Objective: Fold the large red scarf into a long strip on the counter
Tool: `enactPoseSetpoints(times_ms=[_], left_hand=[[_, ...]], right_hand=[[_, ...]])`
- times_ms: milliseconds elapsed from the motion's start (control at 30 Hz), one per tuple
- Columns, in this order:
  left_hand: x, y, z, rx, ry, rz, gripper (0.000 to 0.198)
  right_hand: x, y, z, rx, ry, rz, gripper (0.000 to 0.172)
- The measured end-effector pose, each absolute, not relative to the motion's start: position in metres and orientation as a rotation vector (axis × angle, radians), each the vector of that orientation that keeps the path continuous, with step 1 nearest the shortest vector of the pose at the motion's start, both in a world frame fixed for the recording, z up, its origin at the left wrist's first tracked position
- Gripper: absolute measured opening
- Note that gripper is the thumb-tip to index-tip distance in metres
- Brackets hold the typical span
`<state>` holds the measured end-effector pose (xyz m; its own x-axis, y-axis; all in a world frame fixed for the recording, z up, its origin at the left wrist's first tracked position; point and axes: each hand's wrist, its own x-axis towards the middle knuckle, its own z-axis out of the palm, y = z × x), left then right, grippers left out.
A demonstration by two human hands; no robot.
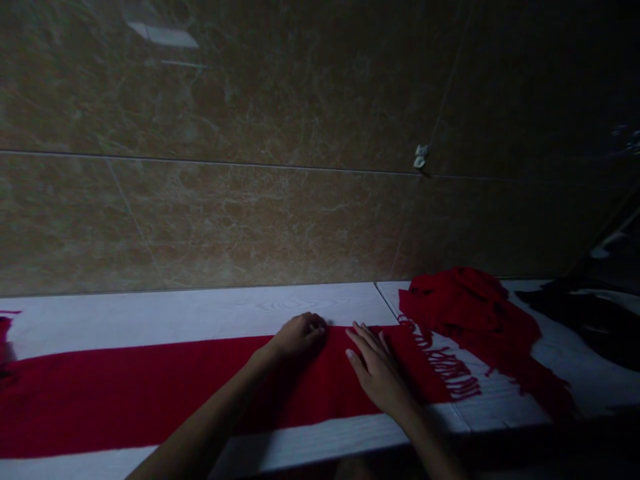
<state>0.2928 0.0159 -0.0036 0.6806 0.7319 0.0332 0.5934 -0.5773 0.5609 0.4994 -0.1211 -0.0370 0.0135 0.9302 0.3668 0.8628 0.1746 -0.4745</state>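
A long red scarf lies stretched flat, its fringe at the right end. At the scarf's far edge, my left hand rests with curled fingers and the thumb drawn in; whatever is between the fingertips is hidden. To its right, my right hand lies on the cloth, fingers stretched out and slightly apart, pressing on nothing but the scarf. Beyond the fringe sits a crumpled pile of red fabric, part of it hanging toward the near edge.
The scarf lies on a white wood-grain table against a brown marbled tile wall. A seam crosses the tabletop near the pile. Dark cloth lies at the right. A bit of red fabric shows at the left edge.
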Motion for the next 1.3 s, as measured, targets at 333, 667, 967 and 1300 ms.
enactPoseSetpoints(times_ms=[333, 667, 967, 1300], left_hand=[[0.296, 0.03, -0.008, 2.388, 1.127, 0.191, 0.043], [0.297, 0.024, -0.003, 2.408, 1.15, 0.259, 0.042], [0.3, 0.028, -0.009, 2.391, 1.128, 0.321, 0.046], [0.297, 0.024, -0.001, 2.35, 1.128, 0.336, 0.055]], right_hand=[[0.491, -0.137, -0.046, -1.583, -1.826, 0.093, 0.045], [0.492, -0.143, -0.047, -1.545, -1.822, 0.059, 0.041], [0.503, -0.148, -0.051, -1.579, -1.858, 0.03, 0.043], [0.531, -0.149, -0.039, -1.591, -1.868, 0.245, 0.046]])
